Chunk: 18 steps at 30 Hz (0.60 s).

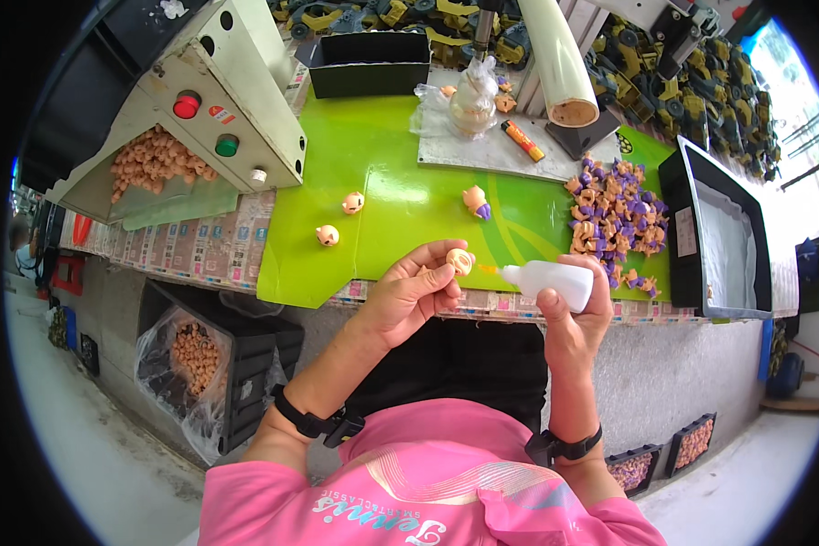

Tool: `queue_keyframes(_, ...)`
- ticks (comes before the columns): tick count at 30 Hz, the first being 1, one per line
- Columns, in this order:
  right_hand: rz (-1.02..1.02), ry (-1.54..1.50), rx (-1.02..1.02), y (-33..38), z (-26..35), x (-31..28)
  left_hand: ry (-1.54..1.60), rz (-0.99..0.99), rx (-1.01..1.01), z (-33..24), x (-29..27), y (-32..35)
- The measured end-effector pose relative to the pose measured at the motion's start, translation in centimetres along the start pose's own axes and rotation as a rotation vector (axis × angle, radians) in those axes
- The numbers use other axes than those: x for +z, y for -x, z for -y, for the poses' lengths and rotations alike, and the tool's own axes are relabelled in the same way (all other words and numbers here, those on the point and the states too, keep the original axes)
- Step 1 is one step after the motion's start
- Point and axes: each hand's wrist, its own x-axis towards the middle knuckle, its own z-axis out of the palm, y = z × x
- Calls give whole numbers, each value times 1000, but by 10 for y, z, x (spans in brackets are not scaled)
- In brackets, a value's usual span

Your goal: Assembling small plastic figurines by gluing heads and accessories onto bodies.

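My left hand (pixel 412 293) pinches a small peach toy head (pixel 460 261) between thumb and fingers, just above the near edge of the green work mat (pixel 400 196). My right hand (pixel 575 309) grips a white squeeze bottle (pixel 548 280), laid sideways, its yellow nozzle tip pointing at the toy head. Two more loose toy heads (pixel 339 219) lie on the mat to the left. One assembled figure with a purple base (pixel 475 201) lies mid-mat. A heap of purple and peach figures (pixel 617 217) sits at the right.
A black tray with white lining (pixel 723 232) stands at far right. A grey control box with red and green buttons (pixel 217 100) sits at the left above a chute of peach parts (pixel 155 159). A black bin (pixel 369 62) and bagged bottle (pixel 473 96) are behind. A bagged bin of parts (pixel 196 355) is under the bench.
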Motion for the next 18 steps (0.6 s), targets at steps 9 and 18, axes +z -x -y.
queue_keyframes(9, 9, 268, -152, 3, -9, 5, -21, -14, -17, 1, -2, 1)
queue_keyframes(18, 25, 298, -171, 2, -12, 6, -38, -27, -11, 0, 1, -2)
